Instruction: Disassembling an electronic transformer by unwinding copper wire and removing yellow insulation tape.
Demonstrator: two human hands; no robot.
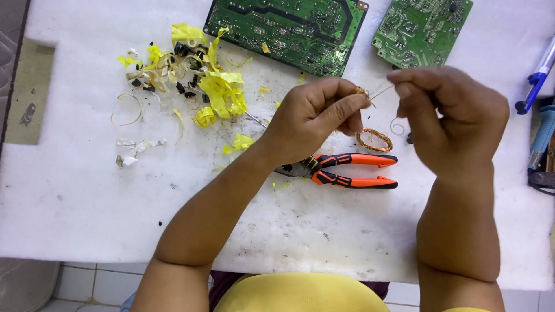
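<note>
Wire [378, 91] runs thin and taut between my hands, lying along three o'clock: left hand [315, 118] pinches a small copper bundle [362, 92], right hand [445, 115] pinches the free end.

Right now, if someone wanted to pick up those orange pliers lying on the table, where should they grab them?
Probably by the two orange handles, coming from above on the right. The pliers lie flat with handles pointing right and bare, while the left hand covers the metal jaw end.
</note>
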